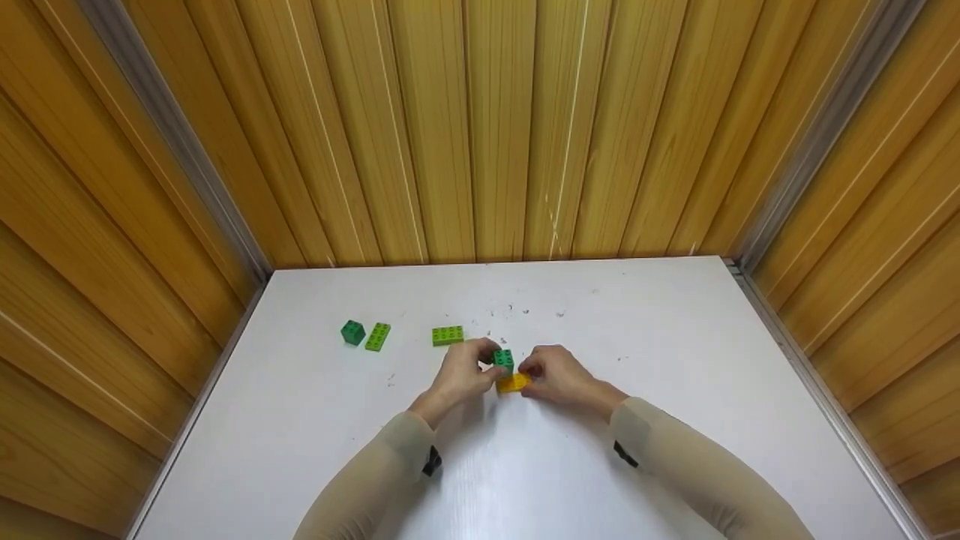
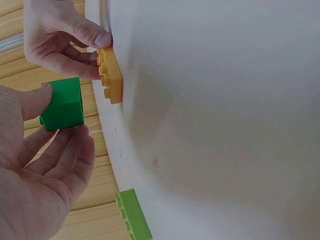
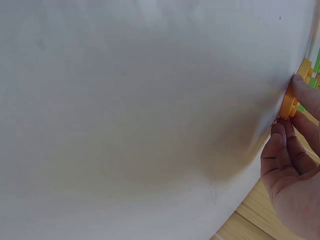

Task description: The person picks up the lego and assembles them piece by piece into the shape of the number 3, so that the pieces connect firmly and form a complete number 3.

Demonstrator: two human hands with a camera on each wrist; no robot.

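White bench (image 1: 600, 465): right hand (image 1: 559, 375), half curled, pinched the right end of the orange brick (image 1: 513, 384), studs up mid-bench. Left hand (image 1: 463, 371), half curled, held the green cube (image 2: 64, 104) raised beside it. Judged risk: fingertip-only hold, cube tilting or dropping.

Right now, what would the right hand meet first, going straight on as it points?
Beyond the yellow brick it grips, likely the green cube in the left hand. Depth is unclear: the cube looks raised off the table, so the right hand might pass underneath.
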